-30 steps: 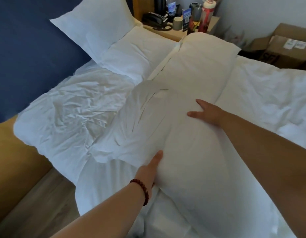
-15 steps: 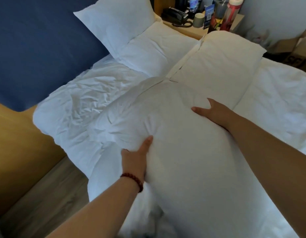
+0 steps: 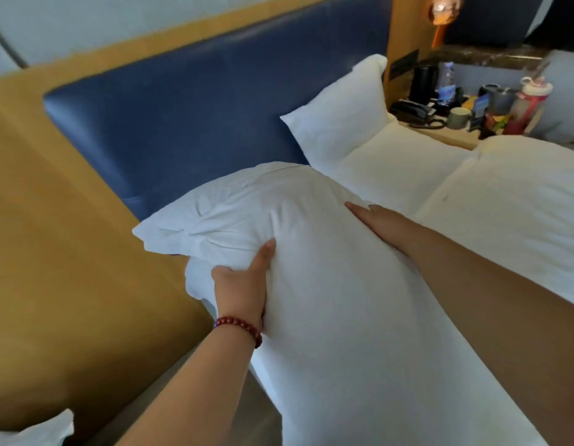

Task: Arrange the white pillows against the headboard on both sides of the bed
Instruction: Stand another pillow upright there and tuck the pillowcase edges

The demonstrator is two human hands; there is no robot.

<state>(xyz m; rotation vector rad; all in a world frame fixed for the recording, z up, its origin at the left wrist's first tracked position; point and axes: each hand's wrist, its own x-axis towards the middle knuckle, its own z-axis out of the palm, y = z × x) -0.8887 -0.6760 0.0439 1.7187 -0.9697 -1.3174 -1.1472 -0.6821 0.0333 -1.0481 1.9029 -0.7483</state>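
The left hand (image 3: 243, 286) is clamped on the near edge of the held pillow (image 3: 247, 207), thumb on top and fingers tucked beneath, where the cover is bunched into creases. The right hand (image 3: 380, 222) is laid flat, fingers straight, against the far side. The pillow is carried over the bed's near end, one corner close before the blue headboard (image 3: 198, 107). It is judged light, soft and floppy, best taken at two opposite edges, deep enough that filling is caught. A propped pillow (image 3: 343, 117) is leaned against the headboard beyond.
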